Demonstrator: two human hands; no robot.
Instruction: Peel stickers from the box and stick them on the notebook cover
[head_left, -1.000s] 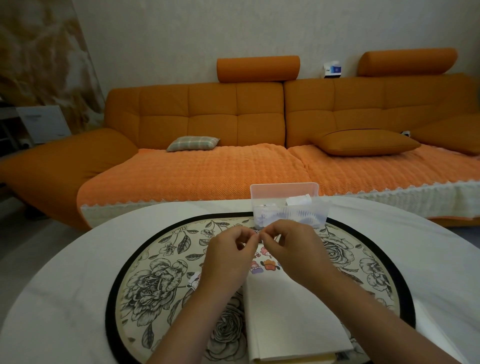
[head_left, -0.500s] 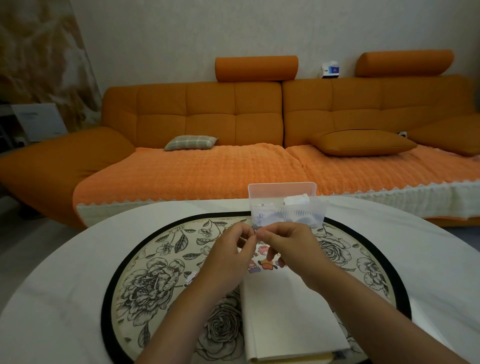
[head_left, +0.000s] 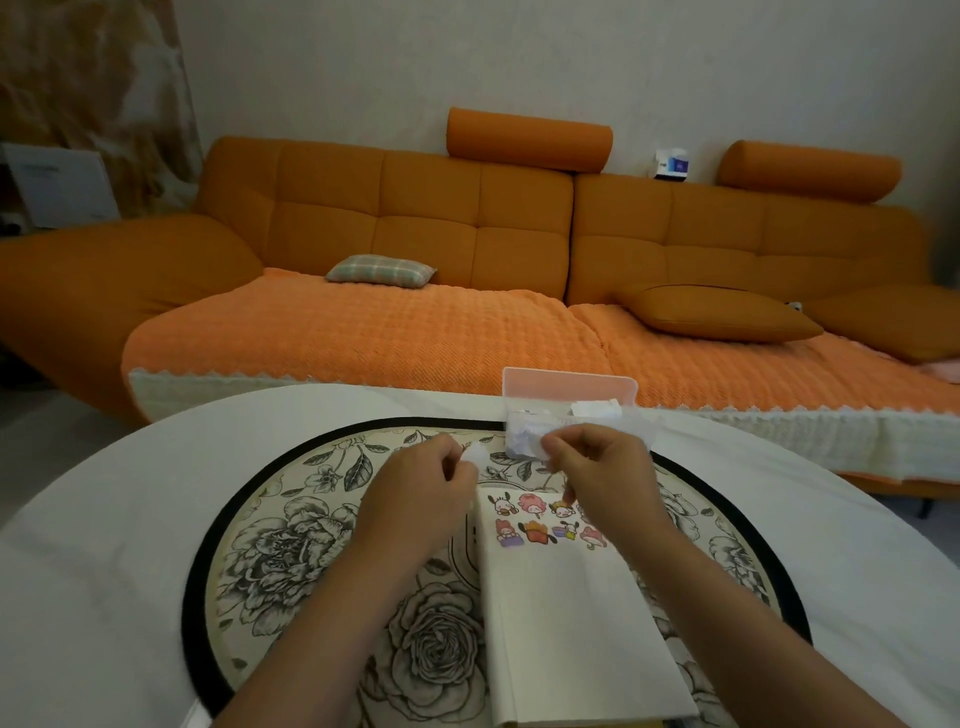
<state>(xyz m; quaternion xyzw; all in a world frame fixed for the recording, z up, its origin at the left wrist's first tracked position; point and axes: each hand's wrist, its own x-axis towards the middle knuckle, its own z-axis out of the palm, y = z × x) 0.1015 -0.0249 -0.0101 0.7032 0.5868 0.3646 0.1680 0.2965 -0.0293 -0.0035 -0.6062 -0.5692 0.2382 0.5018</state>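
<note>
As the left hand (head_left: 415, 488) pinched a scrap (head_left: 474, 453) beyond the notebook (head_left: 571, 597) edge, right hand (head_left: 597, 467) curled with hold unclear, the box (head_left: 566, 376) held papers (head_left: 592, 408).

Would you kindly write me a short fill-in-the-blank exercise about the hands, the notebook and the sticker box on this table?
1. The left hand pinches a small ___ scrap.
2. The stickers on the notebook form ___ rows.
3. The notebook lies on a floral mat with a ___ rim.
4. The clear box stands in front of an ___ sofa.

Missing words: white; two; black; orange
</note>
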